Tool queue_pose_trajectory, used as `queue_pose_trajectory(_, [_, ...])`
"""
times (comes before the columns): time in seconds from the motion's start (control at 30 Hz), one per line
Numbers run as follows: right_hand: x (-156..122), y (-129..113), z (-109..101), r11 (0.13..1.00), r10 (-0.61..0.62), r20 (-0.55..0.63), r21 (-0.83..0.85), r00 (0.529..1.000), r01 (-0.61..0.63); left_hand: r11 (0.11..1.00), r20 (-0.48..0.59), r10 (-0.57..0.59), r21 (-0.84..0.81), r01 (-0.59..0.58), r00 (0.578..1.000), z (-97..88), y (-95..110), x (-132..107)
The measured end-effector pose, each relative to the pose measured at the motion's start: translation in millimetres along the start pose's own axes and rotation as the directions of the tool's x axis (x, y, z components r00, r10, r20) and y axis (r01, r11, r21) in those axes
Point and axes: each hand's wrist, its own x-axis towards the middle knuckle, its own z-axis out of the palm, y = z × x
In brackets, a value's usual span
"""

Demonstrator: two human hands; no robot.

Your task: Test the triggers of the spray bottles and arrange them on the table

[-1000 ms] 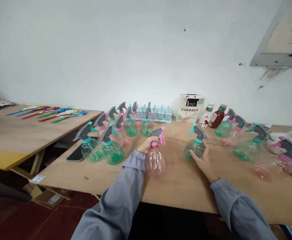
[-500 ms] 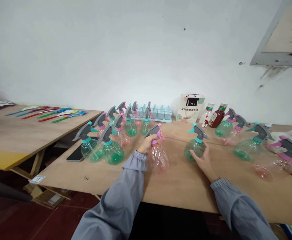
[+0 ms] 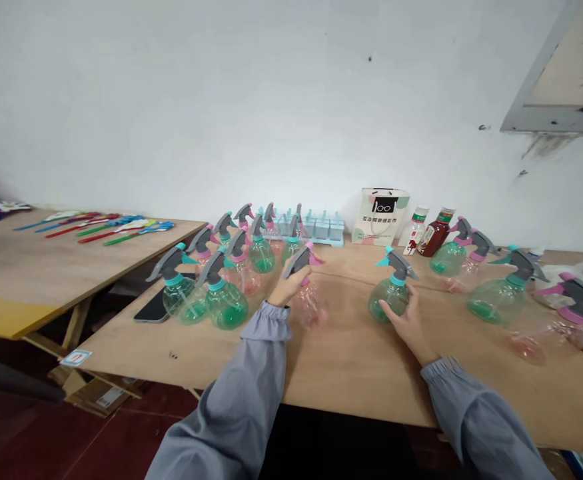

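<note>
My left hand (image 3: 291,285) is closed around the neck of a pink spray bottle (image 3: 310,307), just below its grey and pink trigger head. That bottle is slightly blurred, and I cannot tell whether its base touches the table. To the right, my right hand (image 3: 405,313) grips the round body of a green spray bottle (image 3: 382,301), which stands on the table with its turquoise nozzle pointing left. Left of my left hand, several green and pink spray bottles stand in a group, the nearest a green one (image 3: 226,308).
More spray bottles (image 3: 496,298) stand on the right of the wooden table (image 3: 351,373). At the back are a light-blue rack (image 3: 328,233), a paper bag (image 3: 378,230) and two drink bottles (image 3: 427,237). A phone (image 3: 152,310) lies at left. Colourful sticks (image 3: 121,227) lie on another table.
My left hand has moved the pink spray bottle a little to the left and away from me. My right hand and the green bottle have stayed in place.
</note>
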Motion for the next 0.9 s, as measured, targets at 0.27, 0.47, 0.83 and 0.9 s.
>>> queue_pose_trajectory(0.27, [1, -1, 0, 1.000, -0.007, 0.008, 0.012, 1.000, 0.007, 0.915, -0.195, 0.332, 0.307, -0.264, 0.923, -26.4, -14, 24])
queue_pose_trajectory(0.47, [0, 0, 0, 1.000, 0.003, 0.008, -0.012, 1.000, -0.002, 0.935, -0.323, 0.241, 0.330, -0.130, 0.915, -29.4, -42, 35])
queue_pose_trajectory(0.83, [-1, 3, 3, 1.000, -0.003, 0.012, 0.000, 1.000, 0.003, 0.909, -0.433, 0.224, 0.416, -0.027, 0.873, -30.4, -55, 44])
queue_pose_trajectory(0.9, [-2, 5, 3, 1.000, 0.011, 0.035, 0.005, 0.999, -0.011, 0.905, -0.429, 0.272, 0.418, -0.077, 0.861, -31.7, -55, 42])
